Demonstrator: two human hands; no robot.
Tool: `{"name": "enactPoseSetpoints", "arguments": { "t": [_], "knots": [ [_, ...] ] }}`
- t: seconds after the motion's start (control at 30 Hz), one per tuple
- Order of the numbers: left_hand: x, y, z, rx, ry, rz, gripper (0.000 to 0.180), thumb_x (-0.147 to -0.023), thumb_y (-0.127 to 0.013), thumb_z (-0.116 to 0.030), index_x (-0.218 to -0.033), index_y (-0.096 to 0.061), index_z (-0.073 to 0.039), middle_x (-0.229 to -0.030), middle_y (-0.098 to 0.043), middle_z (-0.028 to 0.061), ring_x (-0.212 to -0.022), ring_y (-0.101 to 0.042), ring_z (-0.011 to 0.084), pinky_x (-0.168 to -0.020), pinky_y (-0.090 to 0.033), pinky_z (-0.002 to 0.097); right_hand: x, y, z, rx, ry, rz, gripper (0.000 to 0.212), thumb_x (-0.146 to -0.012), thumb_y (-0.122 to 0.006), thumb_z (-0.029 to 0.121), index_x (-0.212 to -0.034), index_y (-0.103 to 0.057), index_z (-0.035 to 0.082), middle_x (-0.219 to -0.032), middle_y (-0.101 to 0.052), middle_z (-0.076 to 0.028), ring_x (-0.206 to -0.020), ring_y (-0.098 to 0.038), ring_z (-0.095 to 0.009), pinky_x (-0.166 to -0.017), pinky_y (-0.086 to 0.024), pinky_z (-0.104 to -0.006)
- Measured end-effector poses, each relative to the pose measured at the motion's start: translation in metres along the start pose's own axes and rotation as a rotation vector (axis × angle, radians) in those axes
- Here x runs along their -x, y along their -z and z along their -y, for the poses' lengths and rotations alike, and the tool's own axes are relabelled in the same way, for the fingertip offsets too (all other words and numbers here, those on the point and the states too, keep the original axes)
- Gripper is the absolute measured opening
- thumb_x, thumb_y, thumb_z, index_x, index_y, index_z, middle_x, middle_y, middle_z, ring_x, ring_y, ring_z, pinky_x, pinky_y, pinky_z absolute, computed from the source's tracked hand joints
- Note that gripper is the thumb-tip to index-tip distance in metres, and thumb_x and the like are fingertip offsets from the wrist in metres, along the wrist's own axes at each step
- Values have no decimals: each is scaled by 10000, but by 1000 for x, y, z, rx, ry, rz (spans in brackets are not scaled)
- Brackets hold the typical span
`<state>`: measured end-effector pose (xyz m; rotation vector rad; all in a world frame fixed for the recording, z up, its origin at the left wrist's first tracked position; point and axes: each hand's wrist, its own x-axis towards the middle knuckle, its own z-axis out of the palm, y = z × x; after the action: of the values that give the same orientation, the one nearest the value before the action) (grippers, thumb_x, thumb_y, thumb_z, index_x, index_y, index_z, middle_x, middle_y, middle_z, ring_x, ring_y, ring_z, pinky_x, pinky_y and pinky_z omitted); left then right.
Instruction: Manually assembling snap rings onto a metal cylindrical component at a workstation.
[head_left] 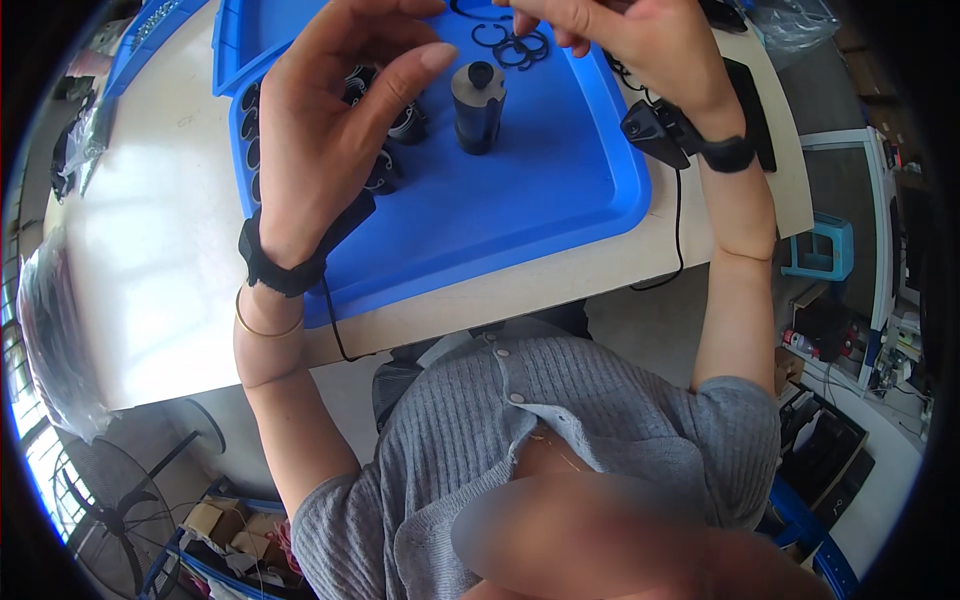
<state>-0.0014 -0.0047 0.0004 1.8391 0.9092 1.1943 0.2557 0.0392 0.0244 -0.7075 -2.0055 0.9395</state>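
My left hand [345,105] is over the left side of a blue tray [540,195], its thumb stretched out apart from the fingers. Its fingertips come close to the top edge of the picture. My right hand [640,45] is at the tray's far right and pinches a thin black open ring [482,14], partly cut off by the picture's edge. Between and below the hands, a dark grey cylinder [478,115] stands upright, a black round piece on its top. Several loose black rings [512,46] lie behind it. More black cylindrical parts [407,125] are partly hidden behind my left hand.
The tray rests on a pale table [160,230]. A row of dark round parts [252,155] lines its left wall. Black wrist straps [728,153] with cables are on both arms. A blue stool [832,245] stands at right, a fan [110,515] at lower left.
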Motion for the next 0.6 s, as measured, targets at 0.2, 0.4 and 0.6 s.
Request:
{"name": "enactPoseSetpoints", "arguments": {
  "t": [0.2,0.4,0.6],
  "knots": [
    [-2,7,1,272,76,15,263,-940,-748,-37,-1167,-624,6,-1077,-701,78,-928,-663,123,-844,-541,260,-4,-18,11,319,611,-32,119,-818,-818,55,-894,-741,6,-811,-702,-68,-695,-669,-190,-603,-515,-304],
    [-3,11,0,232,151,57,203,-991,-646,-19,-1189,-639,24,-1026,-732,96,-864,-652,118,-835,-523,238,-2,-21,12,567,709,-48,131,-807,-807,82,-898,-730,28,-831,-687,-68,-691,-666,-211,-577,-517,-318],
    [-4,9,5,436,192,49,237,-970,-714,-48,-1180,-614,-6,-1049,-705,73,-885,-670,127,-811,-552,255,2,-21,16,638,708,-70,139,-803,-808,80,-906,-730,30,-814,-679,-70,-652,-651,-208,-537,-502,-307]
  ]
}}
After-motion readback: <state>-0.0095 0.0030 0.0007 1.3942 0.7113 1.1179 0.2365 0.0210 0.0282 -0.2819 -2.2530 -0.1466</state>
